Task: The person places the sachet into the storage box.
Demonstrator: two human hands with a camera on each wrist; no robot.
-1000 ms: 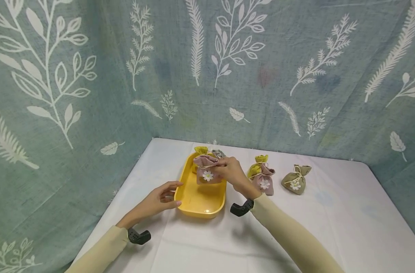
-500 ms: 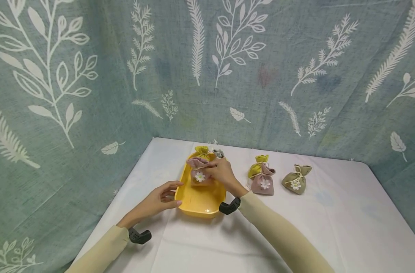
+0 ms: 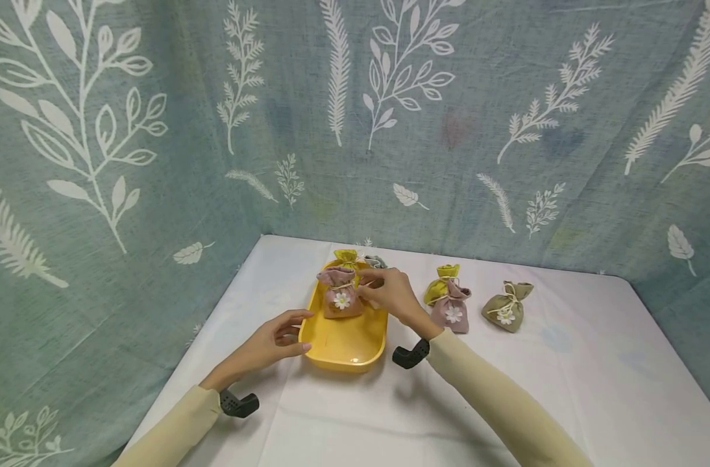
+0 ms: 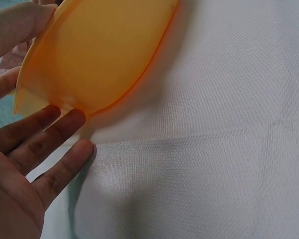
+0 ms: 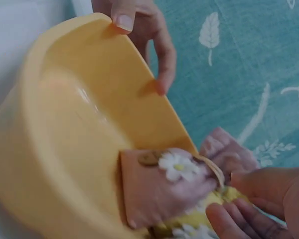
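A yellow plastic basin (image 3: 344, 355) stands on the table in the head view. My left hand (image 3: 280, 337) holds its near left side. In the right wrist view, the thumb and a fingertip lap over the rim; the left wrist view shows other fingers along the outer wall. A dusty pink drawstring pouch (image 3: 342, 303) with a white flower stands inside the basin. Beside its tied neck is my right hand (image 3: 392, 295), with thumb and fingers parted. Behind it are a yellow-green pouch (image 3: 346, 257) and a grey-green pouch (image 3: 376, 262), partly hidden.
Right of the basin, another yellow-green pouch (image 3: 435, 290) stands behind another pink pouch (image 3: 450, 319). An olive-brown pouch (image 3: 505, 311) lies farther right. A white cloth covers the table (image 3: 594, 363); a leaf-patterned green curtain (image 3: 308, 130) hangs behind and at the left.
My right hand has moved the pink pouch left and down into the basin, let go of its neck and drawn back slightly right. The left hand has stayed at the rim.
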